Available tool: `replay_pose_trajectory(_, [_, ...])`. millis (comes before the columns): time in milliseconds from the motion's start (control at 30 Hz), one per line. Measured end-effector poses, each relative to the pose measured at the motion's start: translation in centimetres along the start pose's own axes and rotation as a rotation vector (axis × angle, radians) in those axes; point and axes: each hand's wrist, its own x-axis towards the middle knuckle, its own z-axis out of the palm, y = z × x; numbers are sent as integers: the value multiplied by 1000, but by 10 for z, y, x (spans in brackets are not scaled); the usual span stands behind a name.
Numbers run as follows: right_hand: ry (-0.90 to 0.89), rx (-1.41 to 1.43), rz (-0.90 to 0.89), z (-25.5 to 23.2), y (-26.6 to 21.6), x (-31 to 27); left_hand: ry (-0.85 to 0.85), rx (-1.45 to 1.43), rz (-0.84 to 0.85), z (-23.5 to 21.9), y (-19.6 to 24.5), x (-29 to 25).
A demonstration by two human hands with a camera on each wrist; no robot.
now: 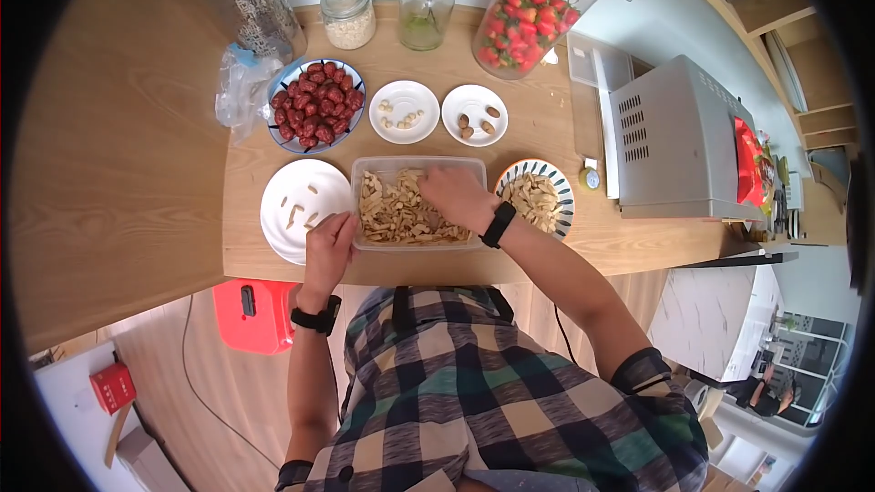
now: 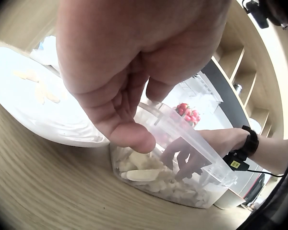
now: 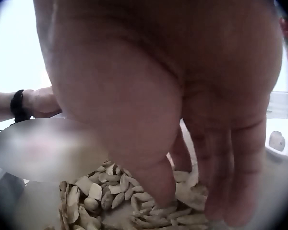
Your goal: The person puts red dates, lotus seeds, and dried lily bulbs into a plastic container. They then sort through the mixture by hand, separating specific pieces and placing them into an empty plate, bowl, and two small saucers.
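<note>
A clear plastic box (image 1: 419,244) full of pale dried slices (image 1: 401,214) stands at the table's front. My right hand (image 1: 456,196) reaches down into it; in the right wrist view the thumb and fingers (image 3: 240,191) are at the slices, with a pale piece between them. My left hand (image 1: 330,251) grips the box's left rim, thumb and fingers on either side in the left wrist view. Left of the box, a white plate (image 1: 283,178) carries a few slices. Right of it, a patterned plate (image 1: 567,210) holds a pile of similar pieces.
Behind the box are a plate of red dates (image 1: 314,105), a saucer with small pale pieces (image 1: 404,132), a saucer with brown nuts (image 1: 460,100), a jar (image 1: 348,18), a glass vase (image 1: 425,14) and a strawberry container (image 1: 524,27). A grey appliance (image 1: 670,146) stands right.
</note>
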Motion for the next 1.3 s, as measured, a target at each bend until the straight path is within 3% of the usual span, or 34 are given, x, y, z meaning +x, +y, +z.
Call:
replay_pose_trajectory(300, [-35, 100, 37, 7, 12, -1, -14, -13, 4, 0, -2, 1])
replay_pose_trajectory(467, [-23, 252, 73, -22, 17, -2, -20, -2, 2, -1, -3, 1])
replay_pose_trajectory(567, [-124, 437, 169, -44, 14, -5, -13, 21, 18, -1, -2, 1])
replay_pose_trajectory(633, [-76, 928, 321, -56, 10, -13, -34, 39, -4, -3, 0, 2])
replay_pose_trajectory(700, [-78, 1031, 331, -65, 6, -20, -58, 57, -27, -5, -1, 4])
replay_pose_trajectory(767, [-77, 1135, 343, -68, 2, -25, 68, 369, 271, -4, 4, 8])
replay_pose_trajectory(900, [-39, 1351, 368, -66, -9, -33, 91, 428, 331, 2, 49, 8])
replay_pose_trajectory(967, [-12, 1418, 379, -61, -13, -35, -78, 142, 302, 10, 56, 15])
replay_pose_trajectory(1000, [14, 1438, 352, -56, -13, -35, -77, 144, 302, 17, 61, 17])
replay_pose_trajectory(1067, [46, 1460, 324, -52, -16, -35, -228, -74, 105, 32, 79, 19])
replay_pose_trajectory(1200, [86, 1561, 375, -45, -20, -38, -246, -81, 176, 51, 76, 23])
replay_pose_trajectory(1300, [138, 1607, 428, -47, -26, -39, -196, -98, 116, 57, 78, 22])
